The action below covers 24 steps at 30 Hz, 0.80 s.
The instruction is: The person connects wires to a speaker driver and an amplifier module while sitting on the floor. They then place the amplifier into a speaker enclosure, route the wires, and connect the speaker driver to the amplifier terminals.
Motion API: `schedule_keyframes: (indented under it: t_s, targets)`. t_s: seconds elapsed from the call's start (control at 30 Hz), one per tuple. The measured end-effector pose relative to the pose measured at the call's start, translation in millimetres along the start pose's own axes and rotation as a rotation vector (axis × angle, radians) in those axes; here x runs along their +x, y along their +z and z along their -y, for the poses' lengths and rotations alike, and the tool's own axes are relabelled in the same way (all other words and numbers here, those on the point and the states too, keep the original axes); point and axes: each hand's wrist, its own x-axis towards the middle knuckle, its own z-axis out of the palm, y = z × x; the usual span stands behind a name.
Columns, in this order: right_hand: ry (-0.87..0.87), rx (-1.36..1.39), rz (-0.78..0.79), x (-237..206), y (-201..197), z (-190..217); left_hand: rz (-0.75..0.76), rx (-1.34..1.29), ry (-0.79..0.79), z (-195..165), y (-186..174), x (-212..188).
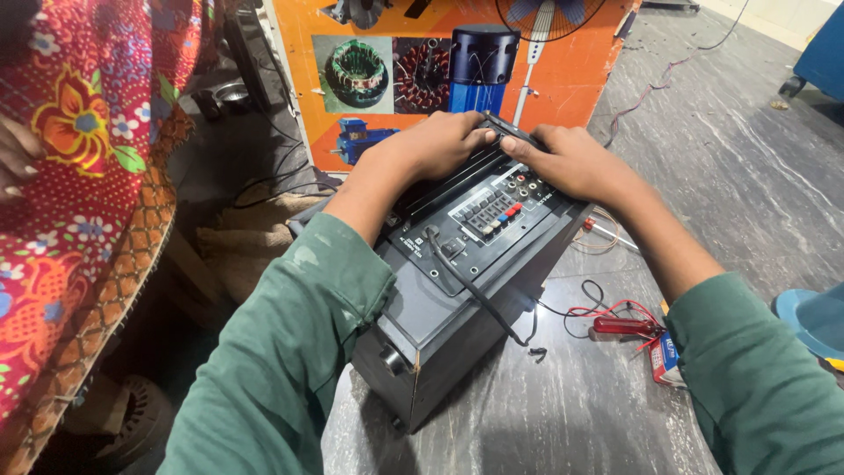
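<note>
Centrally, lying on its side on the grey marbled worktop (738,176): a black amplifier box (457,299), rear panel facing up, with a block of coloured sockets (494,215) and a black power cord (479,295) trailing off the near edge. Left hand (431,145) and right hand (571,163) both laid flat on the far end of the box, fingers curled over a narrow black strip (510,134) along its top edge, fingertips almost meeting; pressing or gripping, cannot tell which. Green sleeves on both arms. Just right of the box, near the right forearm: a red-handled tool (624,326) among thin red and black wires (589,303), and a small printed packet (668,359). Far behind the hands: an orange poster (580,79) showing motor windings, with a blue-and-black cylinder (482,66) standing before it. Far right edge: part of a blue plastic rim (813,321). Left: another person in red floral cloth (79,176), one hand (16,158) partly visible.
</note>
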Motion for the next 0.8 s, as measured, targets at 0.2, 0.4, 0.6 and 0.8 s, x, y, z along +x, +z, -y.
schedule_keyframes:
  t_s: [0.2, 0.4, 0.6, 0.8]
  targets:
    - [-0.010, 0.018, -0.014, 0, 2, -2, 0.006, 0.009, -0.016, 5, 4, 5]
    - [-0.035, 0.087, -0.058, -2, 3, -1, -0.075, 0.068, 0.017, 6, 8, 6]
    - [-0.540, 0.188, -0.203, -16, -6, 2, -0.265, -0.118, -0.114, 15, 11, 26]
    - [-0.587, 0.159, -0.082, -17, -11, 16, -0.255, -0.557, -0.350, 62, 8, 49]
